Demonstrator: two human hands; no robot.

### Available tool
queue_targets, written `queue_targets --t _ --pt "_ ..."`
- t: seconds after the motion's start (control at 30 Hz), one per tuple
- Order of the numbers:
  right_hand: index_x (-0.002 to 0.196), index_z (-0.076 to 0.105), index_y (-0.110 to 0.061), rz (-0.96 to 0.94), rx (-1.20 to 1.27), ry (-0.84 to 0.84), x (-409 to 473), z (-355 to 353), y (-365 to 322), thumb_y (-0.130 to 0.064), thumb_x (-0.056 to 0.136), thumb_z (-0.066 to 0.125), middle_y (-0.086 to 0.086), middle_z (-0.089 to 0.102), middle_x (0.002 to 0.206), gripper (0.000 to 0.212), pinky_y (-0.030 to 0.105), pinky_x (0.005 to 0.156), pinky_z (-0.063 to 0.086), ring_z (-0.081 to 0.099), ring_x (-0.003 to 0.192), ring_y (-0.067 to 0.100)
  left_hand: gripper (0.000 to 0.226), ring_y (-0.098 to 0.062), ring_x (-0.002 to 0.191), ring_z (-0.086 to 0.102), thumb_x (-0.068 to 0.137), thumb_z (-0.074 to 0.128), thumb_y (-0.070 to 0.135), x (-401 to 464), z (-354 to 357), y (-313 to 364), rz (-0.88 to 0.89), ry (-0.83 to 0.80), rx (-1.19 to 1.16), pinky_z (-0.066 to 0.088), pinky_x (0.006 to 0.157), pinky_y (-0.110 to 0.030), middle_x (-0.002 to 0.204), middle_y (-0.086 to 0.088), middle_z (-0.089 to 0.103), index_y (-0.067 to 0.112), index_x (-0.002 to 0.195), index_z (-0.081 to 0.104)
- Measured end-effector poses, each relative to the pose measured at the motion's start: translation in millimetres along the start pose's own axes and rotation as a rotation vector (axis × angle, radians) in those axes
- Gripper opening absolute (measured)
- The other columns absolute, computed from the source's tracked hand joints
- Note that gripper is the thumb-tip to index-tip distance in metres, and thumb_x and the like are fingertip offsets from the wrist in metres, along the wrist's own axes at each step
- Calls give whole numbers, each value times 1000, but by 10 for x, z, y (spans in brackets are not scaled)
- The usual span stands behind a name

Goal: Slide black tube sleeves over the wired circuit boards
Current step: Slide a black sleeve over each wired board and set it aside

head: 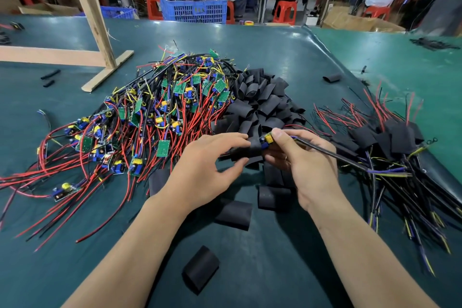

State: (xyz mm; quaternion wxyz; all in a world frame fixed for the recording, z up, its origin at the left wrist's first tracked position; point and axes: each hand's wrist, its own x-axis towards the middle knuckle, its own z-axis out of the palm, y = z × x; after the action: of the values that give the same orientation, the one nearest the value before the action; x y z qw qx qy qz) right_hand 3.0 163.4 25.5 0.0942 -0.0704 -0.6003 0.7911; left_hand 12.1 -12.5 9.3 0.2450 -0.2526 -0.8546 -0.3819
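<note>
Green matting covers my worktop; beyond it a blue crate brims with tangled wiring. Left lies the heap of wired circuit boards, middle the pile of black tube sleeves, right the sleeved batch. My left hand pinches one sleeve; my right hand pinches a board at its mouth.

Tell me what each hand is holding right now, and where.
Right hand pinches a wired circuit board by its end where the cable exits. Left hand holds a black tube sleeve around its middle.
</note>
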Motion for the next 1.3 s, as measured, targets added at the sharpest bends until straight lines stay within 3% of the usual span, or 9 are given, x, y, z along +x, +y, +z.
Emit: queue_targets --t 0.17,0.37,0.63,0.8,0.97,1.13,1.3 --pt "73 67 -5 174 162 44 20 11 -4 -4 82 74 11 71 64 12 22 49 54 69 55 18 28 -12 110 65 78 80 5 6 9 10 47 24 -51 53 94 -35 118 2 69 9 106 74" --pt "77 68 -6 341 221 -20 38 -6 -3 -10 83 73 9 72 66 10 17 47 53 67 53 13 25 -8 108 66 77 80 4 9 26 0 20 50 -71 53 93 -33 115 3 70 7 101 74" --pt "73 72 -9 279 103 -49 24 -29 -40 -14 82 76 10 73 69 11 20 46 52 68 53 16 21 -10 108 66 76 80 1 6 27 -20 49 56 -97 53 93 -32 113 -3 70 2 96 73" --pt "74 63 -11 105 25 -5 -33 21 -4 -15 84 75 7 73 69 17 20 45 48 68 56 18 21 -15 108 67 77 81 7 -8 61 -19 60 82 -84 55 91 -40 114 -5 70 4 97 74" --pt "59 62 -20 77 -39 -26 -46 38 26 -17 84 76 3 70 65 29 20 42 46 65 55 16 21 -16 108 67 77 82 9 9 46 -48 6 80 -38 54 91 -42 115 -2 70 6 96 74" --pt "71 67 -13 -89 -223 -121 -34 -4 45 -17 90 71 16 64 69 20 28 44 46 57 59 21 21 -15 107 68 77 81 9 15 9 -21 66 119 -63 55 90 -40 114 -2 71 5 97 74" --pt "72 68 -14 -89 -176 -119 -38 16 39 -13 87 73 4 62 62 16 22 46 44 55 55 14 21 -14 109 67 78 81 6 20 26 -5 42 98 -96 55 92 -40 116 -3 70 5 98 74"
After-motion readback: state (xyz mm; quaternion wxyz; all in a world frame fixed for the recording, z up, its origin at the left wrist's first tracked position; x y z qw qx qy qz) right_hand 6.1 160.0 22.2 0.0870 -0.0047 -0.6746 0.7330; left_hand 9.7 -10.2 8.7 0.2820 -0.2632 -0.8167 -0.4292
